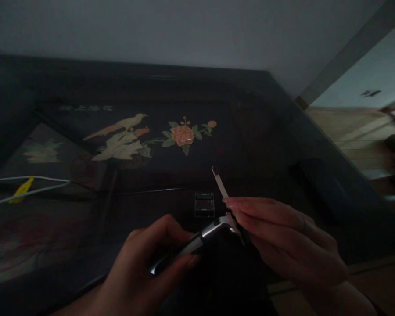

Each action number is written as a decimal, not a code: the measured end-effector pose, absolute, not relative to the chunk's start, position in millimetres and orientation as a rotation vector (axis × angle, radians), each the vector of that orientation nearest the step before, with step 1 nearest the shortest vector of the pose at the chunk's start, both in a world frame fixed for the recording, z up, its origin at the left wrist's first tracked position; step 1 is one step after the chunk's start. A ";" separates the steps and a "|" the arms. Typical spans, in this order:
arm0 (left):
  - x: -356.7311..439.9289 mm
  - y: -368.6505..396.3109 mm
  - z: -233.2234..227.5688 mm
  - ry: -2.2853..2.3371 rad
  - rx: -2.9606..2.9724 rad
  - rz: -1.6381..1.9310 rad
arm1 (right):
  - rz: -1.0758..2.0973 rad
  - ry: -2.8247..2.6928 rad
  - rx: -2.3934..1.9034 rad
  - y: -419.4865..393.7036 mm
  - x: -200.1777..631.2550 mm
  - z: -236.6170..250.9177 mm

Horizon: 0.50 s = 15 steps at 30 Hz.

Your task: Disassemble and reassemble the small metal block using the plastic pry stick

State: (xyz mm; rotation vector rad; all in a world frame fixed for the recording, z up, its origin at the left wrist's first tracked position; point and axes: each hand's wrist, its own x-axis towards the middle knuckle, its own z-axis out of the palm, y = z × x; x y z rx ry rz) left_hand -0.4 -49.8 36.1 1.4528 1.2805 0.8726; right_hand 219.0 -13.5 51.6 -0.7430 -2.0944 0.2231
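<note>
My left hand (151,259) is closed around the handle of what looks like a razor (211,229), with a dark grip and a shiny silver neck. Its head points right and is partly hidden by my right fingers. Between the thumb and fingers of my right hand (283,232) is a slim pale stick (220,183) with a dark rounded tip, slanting up and left. Those fingertips sit right at the razor's head; whether they touch it I cannot tell. A small clear plastic case (204,205) lies on the table just beyond both hands.
The dark glossy table (260,131) carries a picture of a bird and flowers (182,135). On the left lies a white cable (49,178) with a yellow tag (21,189). A dark flat object (322,188) rests at the right. A pale wall (151,30) stands behind.
</note>
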 end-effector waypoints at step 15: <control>-1.4 -49.0 34.5 1.253 1.578 0.841 | 0.142 -2.158 -0.700 -14.3 224.5 41.6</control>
